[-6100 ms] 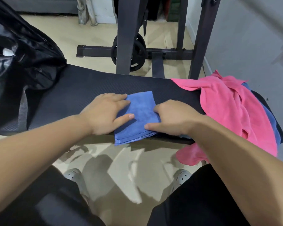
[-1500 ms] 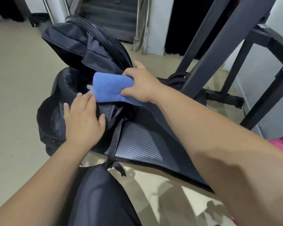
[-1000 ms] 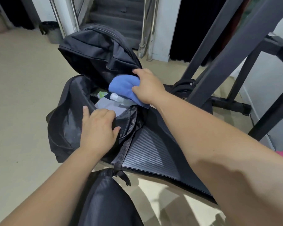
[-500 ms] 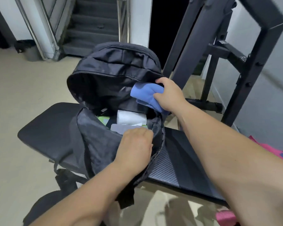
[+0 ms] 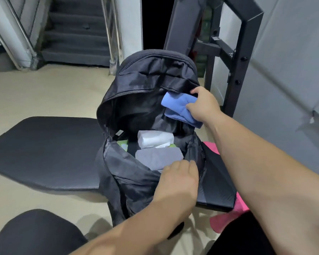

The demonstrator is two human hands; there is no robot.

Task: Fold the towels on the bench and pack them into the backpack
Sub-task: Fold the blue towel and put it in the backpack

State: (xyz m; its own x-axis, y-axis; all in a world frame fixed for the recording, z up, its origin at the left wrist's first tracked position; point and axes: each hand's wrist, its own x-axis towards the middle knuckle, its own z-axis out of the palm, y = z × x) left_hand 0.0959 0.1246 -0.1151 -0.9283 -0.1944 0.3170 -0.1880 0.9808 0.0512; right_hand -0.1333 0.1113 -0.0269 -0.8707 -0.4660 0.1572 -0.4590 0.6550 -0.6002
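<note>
The black backpack [image 5: 136,85] stands open on the black bench [image 5: 44,153]. My right hand [image 5: 203,105] grips the folded blue towel [image 5: 177,105] at the right of the opening, just under the raised top flap. My left hand [image 5: 177,183] holds the front rim of the backpack down. Inside lie a folded white towel [image 5: 155,138], a folded grey towel [image 5: 158,157] and something green [image 5: 122,144]. Pink towel [image 5: 226,219] hangs off the bench at the lower right, mostly hidden by my right arm.
A dark metal rack frame [image 5: 236,57] rises right behind the backpack. Stairs with a metal railing [image 5: 75,34] are at the back left. A grey wall [image 5: 293,52] is on the right. My dark-clad knees [image 5: 31,234] are below the bench edge.
The blue towel went from being folded on the bench to being carried to the backpack. Over the last second my view shifted left and my left hand pulled the front rim lower.
</note>
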